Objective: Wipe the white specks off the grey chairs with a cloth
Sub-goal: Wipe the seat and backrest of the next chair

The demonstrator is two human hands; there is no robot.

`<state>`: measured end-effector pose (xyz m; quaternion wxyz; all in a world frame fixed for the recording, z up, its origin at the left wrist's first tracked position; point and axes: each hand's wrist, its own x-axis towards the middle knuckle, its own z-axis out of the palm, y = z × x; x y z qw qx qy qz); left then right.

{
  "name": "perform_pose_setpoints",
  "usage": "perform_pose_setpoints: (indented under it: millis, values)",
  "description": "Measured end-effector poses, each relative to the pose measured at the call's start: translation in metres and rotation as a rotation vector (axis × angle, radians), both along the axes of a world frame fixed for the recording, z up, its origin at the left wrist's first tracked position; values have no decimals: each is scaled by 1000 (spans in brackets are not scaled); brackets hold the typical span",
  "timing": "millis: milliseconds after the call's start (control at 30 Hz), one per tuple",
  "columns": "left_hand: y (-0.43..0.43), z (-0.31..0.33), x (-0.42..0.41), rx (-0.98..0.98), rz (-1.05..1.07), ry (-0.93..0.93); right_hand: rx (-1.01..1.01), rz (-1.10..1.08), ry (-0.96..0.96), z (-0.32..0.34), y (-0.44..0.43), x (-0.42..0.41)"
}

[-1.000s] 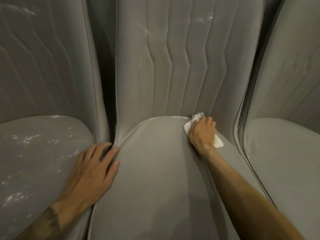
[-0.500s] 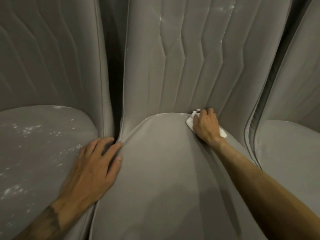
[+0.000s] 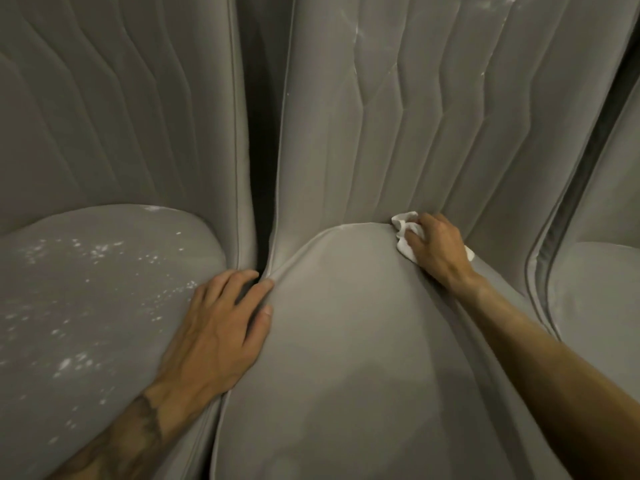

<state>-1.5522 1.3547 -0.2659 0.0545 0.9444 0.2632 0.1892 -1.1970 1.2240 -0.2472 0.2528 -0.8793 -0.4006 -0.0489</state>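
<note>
Your right hand (image 3: 438, 249) curls its fingers over the white cloth (image 3: 401, 220), pressing it into the crease where the seat of the middle chair (image 3: 346, 375) meets its backrest. The left chair (image 3: 86, 341) stands just beside it, the right chair (image 3: 595, 289) on the other side. Your left hand (image 3: 221, 327) lies flat, fingers straight, across the gap between the left and middle seats. White specks (image 3: 98, 251) dot the left seat; a few mark the middle backrest's top.

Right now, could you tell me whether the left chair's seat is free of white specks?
No, white specks lie scattered across the left chair's seat, beside the left hand.
</note>
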Motion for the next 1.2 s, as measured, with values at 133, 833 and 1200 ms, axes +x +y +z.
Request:
perform_pose_setpoints:
  millis: [133,833,1200]
  values:
    - [1,-1,0,17,-1,-14,47,-163,-40,-2,-23,7]
    - [6,-10,1,59,-28,-41,-68,22,-11,2,1,5]
    - [6,-9,0,47,-25,-32,-92,231,14,6,7,3]
